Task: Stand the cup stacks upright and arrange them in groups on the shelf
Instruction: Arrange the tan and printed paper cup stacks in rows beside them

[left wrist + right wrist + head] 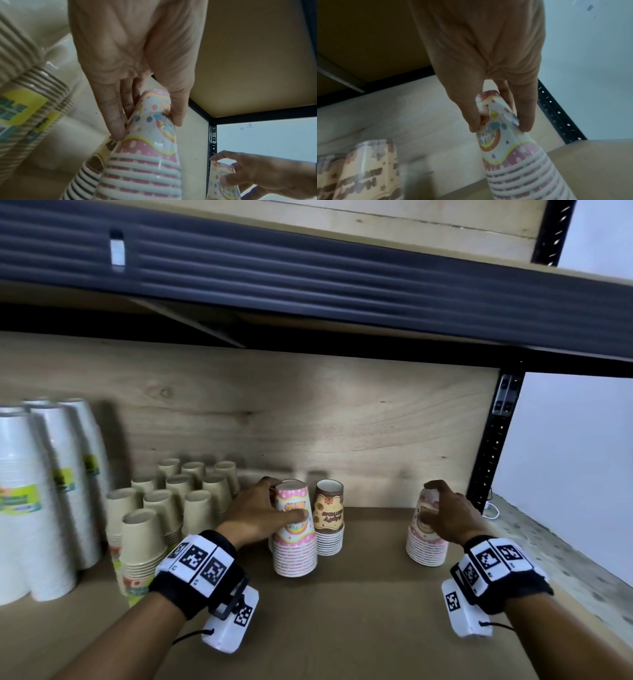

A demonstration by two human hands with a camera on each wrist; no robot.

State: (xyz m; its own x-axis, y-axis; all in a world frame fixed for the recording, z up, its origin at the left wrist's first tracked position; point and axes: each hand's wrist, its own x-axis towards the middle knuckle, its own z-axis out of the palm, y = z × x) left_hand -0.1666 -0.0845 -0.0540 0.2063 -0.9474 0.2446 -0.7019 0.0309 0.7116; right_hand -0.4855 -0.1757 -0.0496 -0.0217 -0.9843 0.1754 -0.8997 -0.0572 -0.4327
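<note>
Near front: left hand [260, 517] has its grip wrapped on the upper cup of a pink party stack [295, 534], fingers behind, thumb in front. That stack is upright, rims down on the shelf [359, 611], touching the brown-print stack [329, 517] just behind it.

Right hand [445, 515] has its grip on the top of a second pink stack [426, 537], also upright, standing well apart to the right. Judgement: this one is not yet grouped; it likely needs sliding left to join the other pink one.

Left side looks done: kraft stacks [178, 501] upright in a tight block, tall white wrapped stacks [37, 491] beside them.

No stacks visibly lying down. Estimate: mostly complete, only the party-print grouping left.
</note>
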